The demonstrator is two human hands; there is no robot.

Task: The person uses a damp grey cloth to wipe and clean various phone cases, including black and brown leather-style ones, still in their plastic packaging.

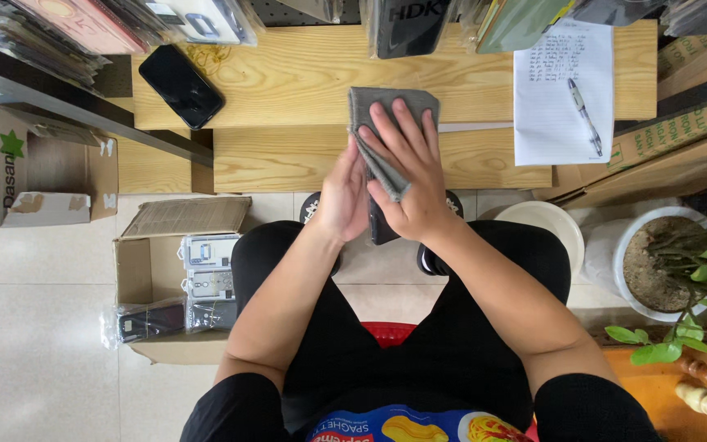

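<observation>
Both hands met in front of the person's chest, above the near edge of a low wooden table [288, 78]. The right hand [407, 176] lay spread flat, fingers long and close together, pressing a grey cloth [386, 123] down over something held beneath it. The left hand [341, 196] was curled around from the other side, gripping a dark slab-like object [381, 225], most likely a phone, whose lower end showed just below the cloth. Only that dark end was visible; the rest was hidden by the cloth and the right palm.

The held object's long axis ran away from the person, roughly upright in the picture, with the cloth draped over its far end and trailing down along its face. Each hand was in contact with the bundle, so neither was nearer; the left carried it and the right covered it.

On the table, well apart to the left, a black phone [182, 86] lay face up at a slant. To the right a sheet of paper [562, 82] rested with a pen [584, 115] on it. On the floor to the left stood an open cardboard box [137, 270] holding packaged phone cases. A potted plant [673, 262] stood at the right.
</observation>
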